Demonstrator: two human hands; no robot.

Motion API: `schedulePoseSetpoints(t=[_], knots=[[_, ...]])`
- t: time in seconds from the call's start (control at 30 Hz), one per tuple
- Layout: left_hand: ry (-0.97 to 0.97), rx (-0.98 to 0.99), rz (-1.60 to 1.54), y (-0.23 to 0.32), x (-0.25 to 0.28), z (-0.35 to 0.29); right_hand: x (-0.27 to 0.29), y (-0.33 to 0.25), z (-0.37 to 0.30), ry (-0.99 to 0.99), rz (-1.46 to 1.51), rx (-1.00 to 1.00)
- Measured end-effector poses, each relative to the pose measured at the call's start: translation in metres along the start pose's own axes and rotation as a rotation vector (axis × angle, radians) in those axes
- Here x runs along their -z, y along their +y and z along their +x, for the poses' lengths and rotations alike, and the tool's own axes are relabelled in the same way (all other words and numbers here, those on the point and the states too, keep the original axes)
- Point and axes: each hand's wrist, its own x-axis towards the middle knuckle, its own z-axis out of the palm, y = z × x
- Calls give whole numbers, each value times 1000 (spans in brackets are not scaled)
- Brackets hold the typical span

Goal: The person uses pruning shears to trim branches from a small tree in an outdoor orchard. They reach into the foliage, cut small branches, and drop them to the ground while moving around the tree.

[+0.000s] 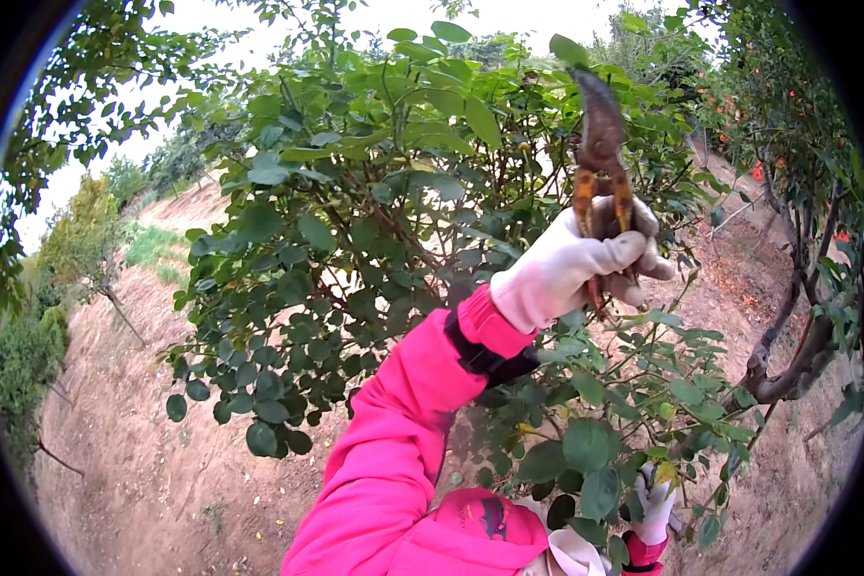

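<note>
My left hand (595, 252), in a whitish work glove, is raised in front of the shrub (355, 250). Its fingers wrap round the worn orange-yellow handles of pruning shears (601, 144). The dark blade points up, its tip close to a green leaf (568, 50). Low on the right is my right hand (655, 507), gloved the same way, among the lower leafy shoots (595, 451). Leaves cover part of its fingers, so whether it grips a stem is hidden. Pink sleeves (384, 451) cover both arms, with a dark band near the left wrist.
Dense green branches spread in front of me. A crooked tree trunk (787, 370) with red blossoms (758, 171) above stands at the right. Bare brown soil (163, 461) slopes around the shrub. Further trees (91, 240) grow at the left.
</note>
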Motion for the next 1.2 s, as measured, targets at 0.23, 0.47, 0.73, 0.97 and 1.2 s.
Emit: schedulePoseSetpoints(t=[0.23, 0.47, 0.73, 0.97, 1.2], knots=[[21, -68, -385, -29, 7, -106, -3, -40, -26, -88, -247, 53], [158, 91, -612, -57, -29, -221, -11, -99, -78, 75, -7, 8], [105, 440, -801, -110, -77, -298, 3, -144, -171, 189, 81, -51], [220, 675, -710, -131, -101, -351, -13, -165, -211, 29, -1, -133], [262, 554, -613, -162, -121, -367, -42, -158, -226, -386, -115, -370]])
